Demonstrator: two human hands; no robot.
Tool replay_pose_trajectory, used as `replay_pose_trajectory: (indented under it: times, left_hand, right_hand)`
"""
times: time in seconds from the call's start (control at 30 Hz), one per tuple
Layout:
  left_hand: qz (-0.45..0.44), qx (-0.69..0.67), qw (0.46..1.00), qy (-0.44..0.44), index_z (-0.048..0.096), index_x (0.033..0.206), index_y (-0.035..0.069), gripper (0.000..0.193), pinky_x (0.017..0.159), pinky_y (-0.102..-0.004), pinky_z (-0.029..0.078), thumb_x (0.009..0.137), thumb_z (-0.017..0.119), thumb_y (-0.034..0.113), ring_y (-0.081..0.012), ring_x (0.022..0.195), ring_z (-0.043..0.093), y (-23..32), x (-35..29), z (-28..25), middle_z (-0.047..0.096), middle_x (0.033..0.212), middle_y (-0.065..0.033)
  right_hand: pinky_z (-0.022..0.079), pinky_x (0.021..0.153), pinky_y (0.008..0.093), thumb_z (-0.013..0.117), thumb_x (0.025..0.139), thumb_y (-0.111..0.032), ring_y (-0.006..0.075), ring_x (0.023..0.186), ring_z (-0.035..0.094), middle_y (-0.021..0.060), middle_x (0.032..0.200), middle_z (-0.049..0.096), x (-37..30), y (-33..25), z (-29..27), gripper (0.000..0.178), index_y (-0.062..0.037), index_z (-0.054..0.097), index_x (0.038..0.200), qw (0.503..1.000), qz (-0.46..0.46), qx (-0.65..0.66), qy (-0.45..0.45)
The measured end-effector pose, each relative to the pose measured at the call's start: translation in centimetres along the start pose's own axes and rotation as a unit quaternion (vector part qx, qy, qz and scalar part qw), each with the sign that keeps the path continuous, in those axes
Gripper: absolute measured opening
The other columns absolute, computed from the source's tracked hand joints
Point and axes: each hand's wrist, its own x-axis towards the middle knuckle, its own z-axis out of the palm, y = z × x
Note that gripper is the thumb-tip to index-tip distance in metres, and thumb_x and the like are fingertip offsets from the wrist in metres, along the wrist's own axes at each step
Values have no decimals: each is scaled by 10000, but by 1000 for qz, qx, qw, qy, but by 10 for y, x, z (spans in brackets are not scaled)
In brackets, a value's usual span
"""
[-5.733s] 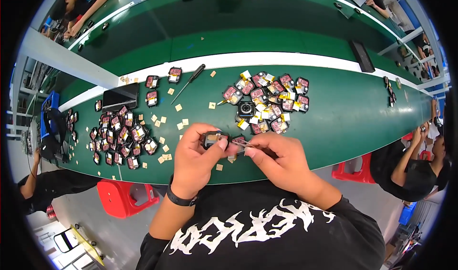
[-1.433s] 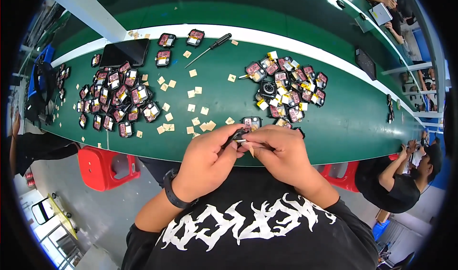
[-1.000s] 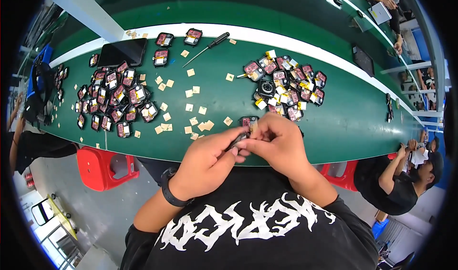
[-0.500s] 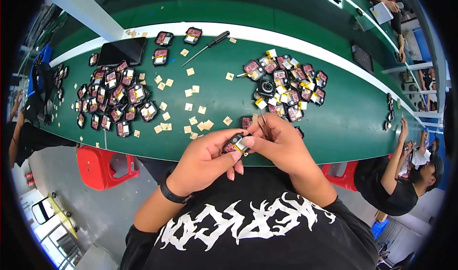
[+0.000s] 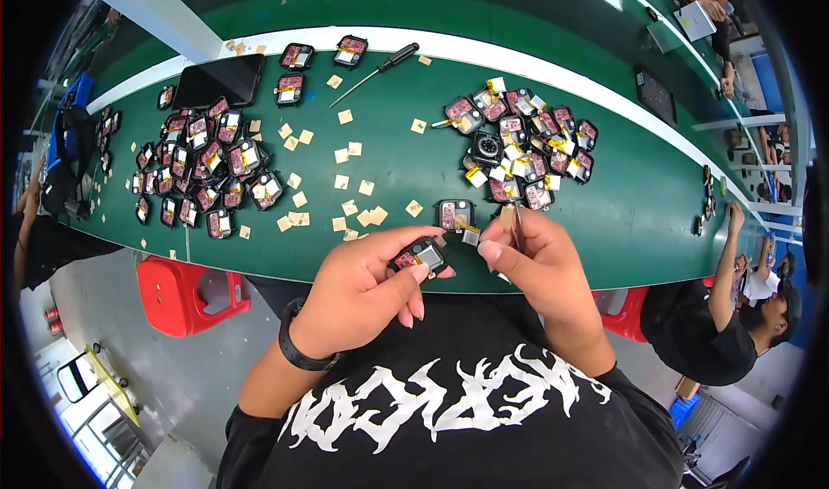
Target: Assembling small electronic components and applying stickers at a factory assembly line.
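Note:
My left hand (image 5: 367,292) grips a small black square watch case (image 5: 421,254) with its inner parts facing up, just above the near edge of the green table (image 5: 639,204). My right hand (image 5: 534,265) sits beside it and pinches thin tweezers (image 5: 515,224) holding a small tan sticker (image 5: 507,215) at their tip. Another open case (image 5: 454,214) lies on the table right behind my hands. One pile of similar cases (image 5: 527,148) lies behind my right hand, and a bigger pile (image 5: 205,174) lies to the left.
Tan sticker squares (image 5: 341,182) are scattered over the table middle. A black screwdriver (image 5: 380,62) and a dark flat tray (image 5: 220,79) lie further back. A red stool (image 5: 186,286) stands below the table at left. Other people sit at right (image 5: 730,325) and far left.
My hands have drawn slightly apart: the right hand has lifted the tweezers with a sticker away from the case, which the left hand still holds.

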Motion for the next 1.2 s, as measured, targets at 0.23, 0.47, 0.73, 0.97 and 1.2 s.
replay_pose_trajectory:
  times: [0.23, 0.47, 0.73, 0.97, 1.2]
  left_hand:
    - [27, -31, 999, -22, 459, 1459, -75, 478, 580, -241, 558, 982, 449, -42, -126, 694, 655, 8, -11, -7, 687, 1193, -252]
    - [92, 93, 991, 3, 507, 1448, -40, 539, 648, -242, 546, 913, 464, -89, -96, 703, 641, 3, -21, -14, 660, 946, -83]
    - [59, 143, 985, 78, 493, 1437, -61, 459, 609, -222, 520, 980, 523, -32, -89, 741, 619, -2, -15, -23, 691, 1203, -146]
    - [230, 343, 824, 387, 579, 1391, 10, 365, 591, -217, 489, 1030, 530, 44, -83, 736, 633, 17, 6, -100, 577, 1061, -58]
    - [190, 504, 696, 474, 569, 1406, -14, 423, 650, -241, 453, 1012, 609, 138, -93, 698, 566, 49, 17, -183, 702, 979, -70]
  right_hand:
    - [368, 580, 198, 740, 932, -78, 1, 673, 461, -51, 809, 595, -7, -5, 1, 135, 4, 659, 1003, 996, -26, -77, 30]
    - [437, 588, 264, 797, 849, -66, 119, 673, 556, 77, 868, 644, -13, -7, -14, 252, 34, 678, 1048, 927, -142, -334, 93]
    - [530, 717, 371, 868, 763, -137, 283, 845, 655, 121, 984, 634, -47, 7, -30, 409, -7, 677, 1100, 856, -83, -476, 185]
    - [537, 755, 391, 878, 768, -233, 312, 910, 637, 136, 1061, 582, -50, 25, -29, 592, -30, 621, 1261, 835, -84, -490, 235]
    - [530, 820, 378, 857, 778, -206, 298, 949, 645, 125, 1100, 603, -41, 23, -52, 560, -68, 638, 1274, 845, -71, -482, 221]
